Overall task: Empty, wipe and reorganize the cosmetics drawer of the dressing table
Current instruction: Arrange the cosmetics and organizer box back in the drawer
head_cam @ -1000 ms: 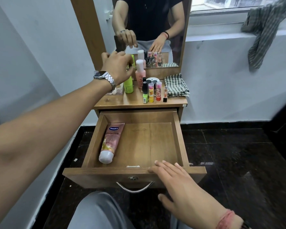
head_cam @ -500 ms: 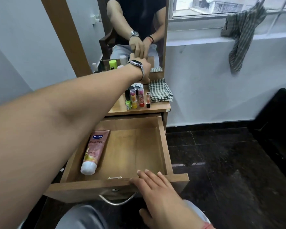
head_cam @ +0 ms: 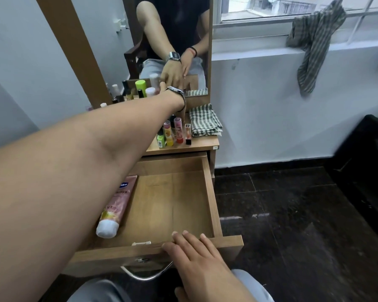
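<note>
Grip, right hand [head_cam: 196,253]: fingers straight, flat on the front edge of the drawer [head_cam: 207,192], holding nothing.
Grip, left hand [head_cam: 172,92]: reached to upper centre of frame; fingers hidden behind wrist and watch, cannot tell.
Drawer: pulled open, lower centre.
Progress: nearly emptied; one pink tube [head_cam: 115,208] lies along its left wall. Wiping and restocking judged not yet done (folded checked cloth [head_cam: 204,120] sits on the tabletop).
Removed items: lip balm sticks [head_cam: 174,134] stand beside the cloth; bottles further back.
Writing: tube shows "…eline", "…aya", "10X"; other labels unreadable.
</note>
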